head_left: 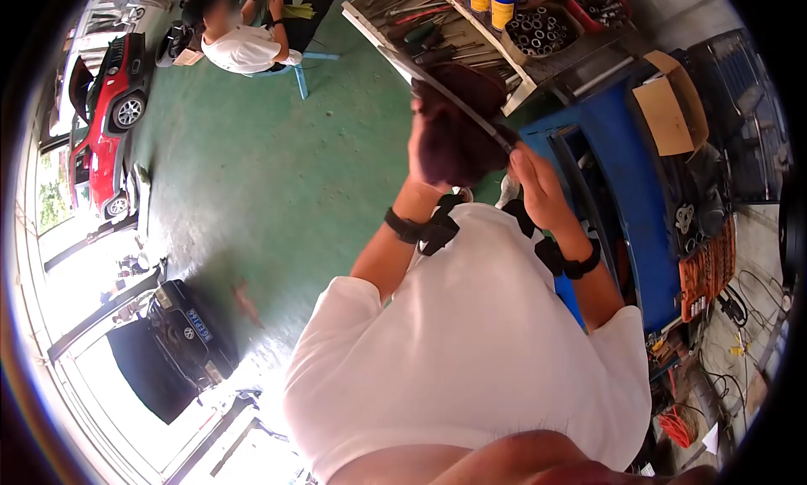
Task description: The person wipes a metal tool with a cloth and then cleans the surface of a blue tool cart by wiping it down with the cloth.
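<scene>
A dark maroon cloth [458, 140] is bunched in my left hand [418, 149], whose fingers are mostly hidden behind it. Across the front of the cloth runs a long thin metal bar [458, 102], slanting from upper left to lower right. My right hand [538, 187] pinches the bar's lower end. The bar's far end reaches over the edge of an open drawer [437, 44] filled with several long tools. Which kind of tool the bar is, I cannot tell.
A blue tool cabinet [609, 174] stands at right, with a cardboard box [664, 119] and an orange socket tray [710, 271]. Spray cans [503, 6] and a box of sockets [542, 35] sit above the drawer. Another person [244, 44] sits far left, near a red car [105, 119].
</scene>
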### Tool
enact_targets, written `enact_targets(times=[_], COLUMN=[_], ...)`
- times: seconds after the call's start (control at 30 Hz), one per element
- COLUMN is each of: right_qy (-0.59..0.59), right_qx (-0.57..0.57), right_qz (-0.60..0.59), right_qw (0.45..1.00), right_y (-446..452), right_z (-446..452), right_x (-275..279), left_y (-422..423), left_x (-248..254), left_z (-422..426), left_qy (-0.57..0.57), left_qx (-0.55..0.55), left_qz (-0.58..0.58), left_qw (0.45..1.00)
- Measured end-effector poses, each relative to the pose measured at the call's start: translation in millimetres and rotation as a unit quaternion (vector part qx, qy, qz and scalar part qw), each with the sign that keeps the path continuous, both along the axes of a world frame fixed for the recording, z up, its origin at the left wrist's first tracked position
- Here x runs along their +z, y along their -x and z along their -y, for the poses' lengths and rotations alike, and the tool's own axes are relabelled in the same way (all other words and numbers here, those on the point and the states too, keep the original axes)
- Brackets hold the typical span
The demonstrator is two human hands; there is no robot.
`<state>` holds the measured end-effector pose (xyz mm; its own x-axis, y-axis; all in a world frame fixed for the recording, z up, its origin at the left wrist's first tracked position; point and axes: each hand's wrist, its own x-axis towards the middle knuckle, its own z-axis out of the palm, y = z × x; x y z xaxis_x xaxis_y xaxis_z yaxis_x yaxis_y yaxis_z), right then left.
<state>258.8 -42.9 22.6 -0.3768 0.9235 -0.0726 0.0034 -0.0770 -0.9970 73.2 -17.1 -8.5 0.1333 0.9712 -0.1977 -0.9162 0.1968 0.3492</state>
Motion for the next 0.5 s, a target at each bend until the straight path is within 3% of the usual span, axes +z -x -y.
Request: enact_targets(times=[0.1, 0.17, 0.23, 0.3, 0.37, 0.47, 0.5], right_qy=[-0.024, -0.028, -0.043, -0.036, -0.032, -0.049, -0.11], right_qx=[0.002, 0.014, 0.035, 0.046, 0.062, 0.048, 0.024], right_qz=[0.039, 0.05, 0.047, 0.064, 0.078, 0.093, 0.13], right_qw=[0.999, 0.998, 0.997, 0.996, 0.994, 0.993, 0.985], right_y=[-1.9, -7.0, -14.2, -23.9, -26.2, -24.6, -23.9], right_z=[-2.3, -0.4, 6.1, 9.9, 12.1, 12.4, 8.0], right_x=[-2.7, -6.8, -10.4, 2.6, 9.4, 11.0, 9.8], left_y=[-9.4, -5.1, -0.6, 9.5, 15.7, 5.0, -9.6], left_x=[0.7, -16.5, -2.5, 13.6, 13.3, 22.0, 15.6], left_z=[4.9, 1.7, -3.9, -4.0, -1.7, 3.6, 7.7], left_qy=[0.011, -0.002, -0.028, -0.091, -0.085, -0.059, -0.06], left_qx=[-0.057, -0.003, 0.016, 0.011, 0.027, -0.031, -0.03], left_qz=[0.011, -0.039, -0.084, -0.02, -0.046, 0.017, 0.016], left_qw=[0.998, 0.999, 0.996, 0.996, 0.995, 0.998, 0.998])
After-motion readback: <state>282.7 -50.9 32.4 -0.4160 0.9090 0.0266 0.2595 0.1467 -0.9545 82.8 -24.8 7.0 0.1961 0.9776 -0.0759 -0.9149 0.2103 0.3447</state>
